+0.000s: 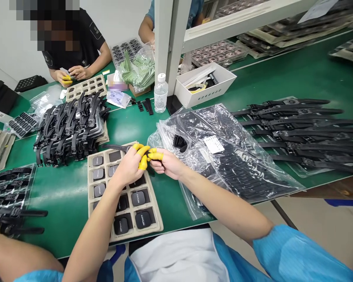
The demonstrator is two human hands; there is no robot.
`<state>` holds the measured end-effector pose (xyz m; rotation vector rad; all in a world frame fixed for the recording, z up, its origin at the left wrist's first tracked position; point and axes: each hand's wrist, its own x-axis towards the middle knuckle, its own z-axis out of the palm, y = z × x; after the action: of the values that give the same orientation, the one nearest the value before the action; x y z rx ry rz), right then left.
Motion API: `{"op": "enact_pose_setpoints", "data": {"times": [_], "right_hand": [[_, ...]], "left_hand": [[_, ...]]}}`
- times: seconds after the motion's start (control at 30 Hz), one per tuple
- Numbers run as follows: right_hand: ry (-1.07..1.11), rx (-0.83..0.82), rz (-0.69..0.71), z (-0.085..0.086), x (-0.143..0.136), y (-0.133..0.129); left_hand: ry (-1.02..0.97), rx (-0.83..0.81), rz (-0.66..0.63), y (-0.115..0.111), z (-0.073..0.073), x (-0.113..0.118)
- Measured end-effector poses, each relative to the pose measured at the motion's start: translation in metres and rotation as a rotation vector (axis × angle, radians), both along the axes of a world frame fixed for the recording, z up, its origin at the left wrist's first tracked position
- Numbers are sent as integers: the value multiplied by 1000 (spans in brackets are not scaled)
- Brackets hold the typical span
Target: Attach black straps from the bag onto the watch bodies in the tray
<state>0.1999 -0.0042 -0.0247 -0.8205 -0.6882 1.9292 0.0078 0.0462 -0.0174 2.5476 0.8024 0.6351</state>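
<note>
A black watch strap [114, 147] is gripped in both hands above the green table, its holed end sticking out to the left. My left hand [131, 164] wears yellow finger cots and is closed round the strap. Close beside it, my right hand [167, 162], also with yellow finger cots, pinches the other end. Fingers hide most of the part between the hands, so I cannot tell whether a watch body is attached. Beneath my left hand lies a beige moulded tray [157, 225] with square dark pieces [139, 197] in its pockets, partly covered by my forearm.
A clear plastic bag [223, 156] of black straps lies right of my hands. Strapped watches are stacked at left [71, 129] and right [296, 133]. A bottle [160, 96] and white box [206, 88] stand by a post. Another person's arm [20, 250] reaches in at lower left.
</note>
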Motion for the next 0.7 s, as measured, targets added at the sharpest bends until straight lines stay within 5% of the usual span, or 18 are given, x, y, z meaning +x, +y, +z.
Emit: {"op": "enact_pose_setpoints", "data": {"times": [0.3,0.57,0.7], "right_hand": [[-251,275,-104,0,0,3],[-723,563,-95,-4,9,6],[-746,523,12,-8,5,4]], "left_hand": [[-66,-11,22,3,8,-5],[290,101,311,22,67,-54],[514,23,311,33,77,-89]]}}
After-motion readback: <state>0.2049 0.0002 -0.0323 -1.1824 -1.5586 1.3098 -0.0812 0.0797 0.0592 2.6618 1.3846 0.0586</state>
